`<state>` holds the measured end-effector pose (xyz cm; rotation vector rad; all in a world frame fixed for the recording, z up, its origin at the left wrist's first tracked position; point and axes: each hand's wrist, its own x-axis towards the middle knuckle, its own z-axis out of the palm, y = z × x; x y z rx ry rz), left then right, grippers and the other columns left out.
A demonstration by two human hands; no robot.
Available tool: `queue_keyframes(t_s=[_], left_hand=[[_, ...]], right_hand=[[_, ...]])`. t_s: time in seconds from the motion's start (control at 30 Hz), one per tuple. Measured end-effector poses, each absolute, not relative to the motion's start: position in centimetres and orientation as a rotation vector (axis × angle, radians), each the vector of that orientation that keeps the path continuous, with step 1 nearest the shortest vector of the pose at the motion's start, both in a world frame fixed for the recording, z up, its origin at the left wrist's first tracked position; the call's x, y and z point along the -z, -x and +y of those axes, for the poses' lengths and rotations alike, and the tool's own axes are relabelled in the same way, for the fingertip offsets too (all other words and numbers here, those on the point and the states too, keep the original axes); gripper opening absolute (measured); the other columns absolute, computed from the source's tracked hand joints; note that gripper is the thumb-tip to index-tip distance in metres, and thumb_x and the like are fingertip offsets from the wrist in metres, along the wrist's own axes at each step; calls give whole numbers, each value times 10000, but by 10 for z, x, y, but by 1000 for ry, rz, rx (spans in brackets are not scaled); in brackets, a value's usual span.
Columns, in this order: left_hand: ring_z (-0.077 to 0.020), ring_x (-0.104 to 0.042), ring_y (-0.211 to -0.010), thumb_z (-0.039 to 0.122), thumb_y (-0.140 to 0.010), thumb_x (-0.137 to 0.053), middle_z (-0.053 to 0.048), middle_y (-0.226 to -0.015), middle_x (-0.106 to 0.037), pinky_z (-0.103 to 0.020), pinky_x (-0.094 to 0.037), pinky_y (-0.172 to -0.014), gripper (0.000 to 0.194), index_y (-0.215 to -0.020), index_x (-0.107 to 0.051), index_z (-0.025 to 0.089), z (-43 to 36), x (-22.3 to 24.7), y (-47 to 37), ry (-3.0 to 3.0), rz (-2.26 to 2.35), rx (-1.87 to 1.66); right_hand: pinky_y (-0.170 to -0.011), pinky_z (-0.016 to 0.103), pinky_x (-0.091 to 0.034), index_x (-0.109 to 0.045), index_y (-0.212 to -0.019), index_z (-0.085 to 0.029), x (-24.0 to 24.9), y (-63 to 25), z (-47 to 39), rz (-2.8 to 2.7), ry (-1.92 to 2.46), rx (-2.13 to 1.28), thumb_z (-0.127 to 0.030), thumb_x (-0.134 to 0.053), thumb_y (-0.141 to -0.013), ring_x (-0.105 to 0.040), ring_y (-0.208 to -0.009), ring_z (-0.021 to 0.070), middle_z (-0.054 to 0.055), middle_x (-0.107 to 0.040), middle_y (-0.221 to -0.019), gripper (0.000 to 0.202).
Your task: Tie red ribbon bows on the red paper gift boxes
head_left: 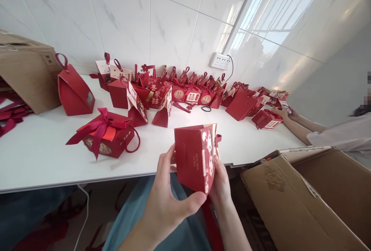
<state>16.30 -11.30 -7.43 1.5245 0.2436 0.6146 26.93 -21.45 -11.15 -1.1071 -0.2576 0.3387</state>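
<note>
Both hands hold a red gift box [189,156] with a printed front panel, just off the table's front edge. My left hand [166,193] grips it from the left and below, thumb on the lower corner. Around its right side my right hand [222,181] closes, with part of the fingers hidden behind the box. A small ribbon loop sticks out at the box's right edge. On the table to the left sits a red box with a magenta bow [106,135] and a twisted cord handle.
Several red gift boxes stand along the wall, among them a tall one [75,90] at left. A cardboard carton [34,77] stands far left, and an open carton [275,197] lies right. Another person's arms [298,123] reach over the table's right end. A power strip [220,61] hangs on the wall.
</note>
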Motion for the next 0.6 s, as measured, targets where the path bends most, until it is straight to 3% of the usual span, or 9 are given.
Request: queue_keyframes(t_s=[0.2, 0.43, 0.6], left_hand=[[-271, -554, -1052, 334, -678, -664, -109, -1189, -555, -377, -468, -897, 700, -1307, -379, 224, -101, 80, -166, -1336, 248, -423], [-292, -597, -955, 304, -596, -705, -70, -823, -632, -427, -498, -851, 608, -1170, -523, 221, -103, 75, -160, -1357, 201, -518], [-311, -589, -997, 377, -564, -755, -109, -972, -646, -428, -508, -841, 673, -1181, -536, 219, -103, 74, -160, -1299, 208, -502]], right_hand=[[-667, 304, -553, -664, -987, -215, 105, -272, -232, -154, 1071, -133, -356, -786, -646, -672, -719, 191, 47, -719, -877, 389], [-558, 304, -543, -666, -727, -189, 105, -278, -244, -305, 1111, -85, -369, -817, -575, -637, -591, 188, 47, -691, -697, 280], [-536, 287, -531, -696, -749, -181, 106, -277, -245, -344, 1149, -51, -378, -797, -590, -638, -615, 196, 66, -698, -732, 273]])
